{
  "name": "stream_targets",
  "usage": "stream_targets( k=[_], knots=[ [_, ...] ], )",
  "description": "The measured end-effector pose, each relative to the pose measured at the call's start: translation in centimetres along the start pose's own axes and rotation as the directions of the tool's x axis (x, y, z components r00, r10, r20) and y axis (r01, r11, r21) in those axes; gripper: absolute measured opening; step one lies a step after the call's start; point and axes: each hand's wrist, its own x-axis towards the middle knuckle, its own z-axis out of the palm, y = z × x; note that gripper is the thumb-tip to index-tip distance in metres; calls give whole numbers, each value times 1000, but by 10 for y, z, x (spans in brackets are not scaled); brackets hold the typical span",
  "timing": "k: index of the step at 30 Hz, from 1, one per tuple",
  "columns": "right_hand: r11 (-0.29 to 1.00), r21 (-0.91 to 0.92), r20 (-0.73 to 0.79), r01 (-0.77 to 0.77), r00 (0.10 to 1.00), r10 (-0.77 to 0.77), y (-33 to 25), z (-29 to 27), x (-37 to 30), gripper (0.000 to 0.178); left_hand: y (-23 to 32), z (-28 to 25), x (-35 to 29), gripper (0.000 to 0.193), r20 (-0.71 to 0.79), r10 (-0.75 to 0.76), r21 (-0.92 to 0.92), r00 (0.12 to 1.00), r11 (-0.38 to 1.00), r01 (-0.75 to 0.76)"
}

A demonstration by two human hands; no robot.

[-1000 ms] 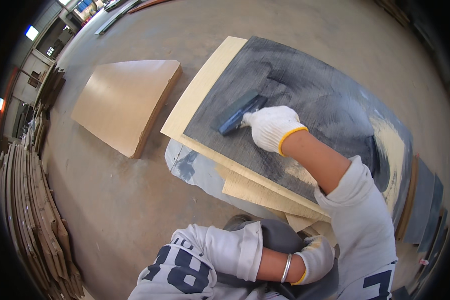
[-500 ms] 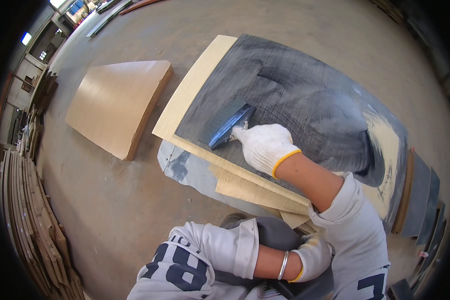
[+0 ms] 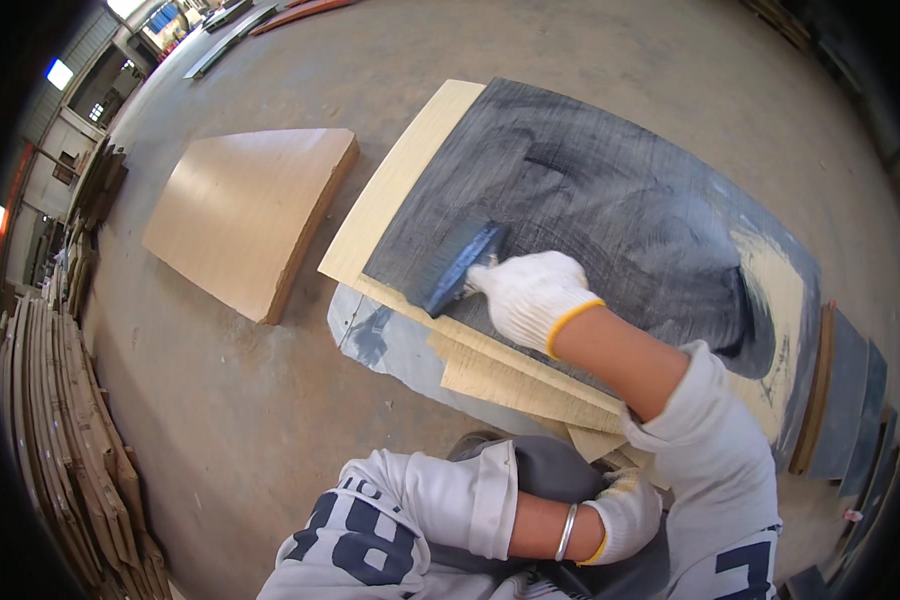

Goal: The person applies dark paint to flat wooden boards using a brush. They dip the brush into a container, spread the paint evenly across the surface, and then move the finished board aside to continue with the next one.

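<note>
My right hand [image 3: 535,295], in a white knit glove with a yellow cuff edge, grips the handle of a wide, flat blue brush [image 3: 465,268]. The brush lies against a sheet smeared with dark grey coating [image 3: 610,200], close to its near left edge. Pale thin sheets [image 3: 400,180] stick out from under the dark one on the left and near sides. My left hand [image 3: 630,515], also gloved and with a silver bangle at the wrist, rests over my dark-clothed knee, beneath the right arm. Its fingers are mostly hidden.
To the left, a stack of tan boards [image 3: 250,215] sits on the concrete floor. Long boards [image 3: 65,440] line the far left side. Grey panels [image 3: 840,395] stand right of the work stack. A grey, stained sheet [image 3: 380,335] protrudes under the pale ones.
The brush in my right hand has slid slightly toward the dark sheet's near left edge. The whole view has shifted a little; my left hand stays put.
</note>
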Motion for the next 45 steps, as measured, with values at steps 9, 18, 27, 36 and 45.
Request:
stream_targets(
  k=[9,18,27,36,45],
  knots=[
    [943,17,-151,-333,931,332,103,92,-192,44,-6,11,-5,33,-104,165,78,981,985,-157],
    [704,328,-182,-630,689,701,156,122,-227,46,-2,5,-4,41,-64,252,177,966,955,-237],
    [726,299,-216,-619,697,684,192,150,-265,39,-13,-7,-28,49,-156,233,150,960,966,-210],
    [838,227,-28,-496,857,514,187,102,-225,37,-13,-2,-21,50,-126,234,133,964,967,-217],
    [746,207,-110,-632,743,660,177,142,-282,34,-10,0,-23,51,-100,240,88,966,969,-232]
  ],
)
